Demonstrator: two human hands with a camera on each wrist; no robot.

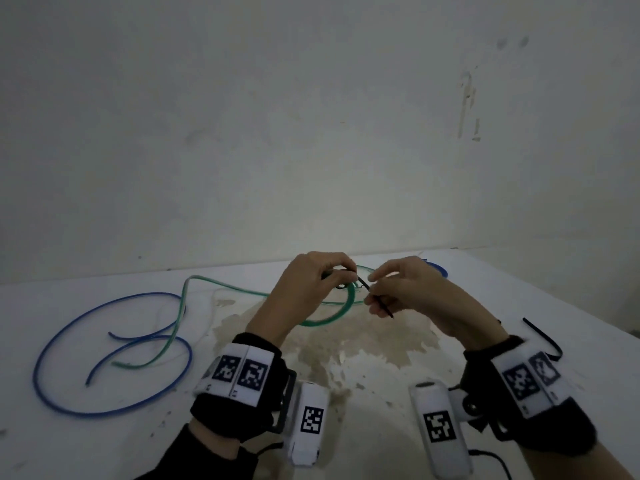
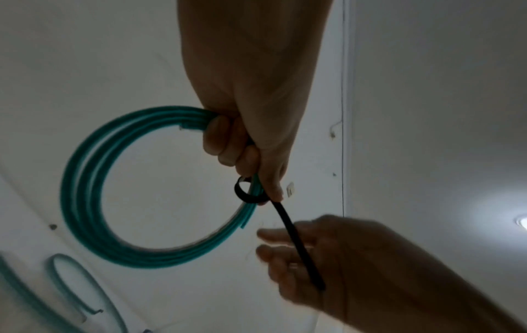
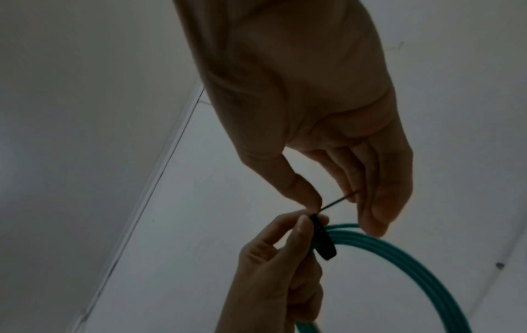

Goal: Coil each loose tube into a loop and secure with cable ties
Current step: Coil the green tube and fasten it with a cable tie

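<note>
A green tube coiled into a loop (image 1: pixel 334 315) hangs from my left hand (image 1: pixel 341 273), whose fingers curl round its bundled strands above the white table (image 1: pixel 450 299). In the left wrist view the green coil (image 2: pixel 85 191) has a black cable tie (image 2: pixel 249 196) looped loosely round it just below my left hand's fingers (image 2: pixel 225 139). My right hand (image 1: pixel 374 284) pinches the tie's tail between thumb and forefinger. In the right wrist view the cable tie (image 3: pixel 323 241) sits on the coil (image 3: pixel 427 261), right under the pinching right hand (image 3: pixel 323 204).
A loose blue tube (image 1: pixel 104 344) and a loose green tube (image 1: pixel 207 285) sprawl over the table's left half. A blue coil (image 1: pixel 437 266) lies behind my right hand. A spare black cable tie (image 1: pixel 543 341) lies at the right. A brownish stain (image 1: pixel 346 344) marks the middle.
</note>
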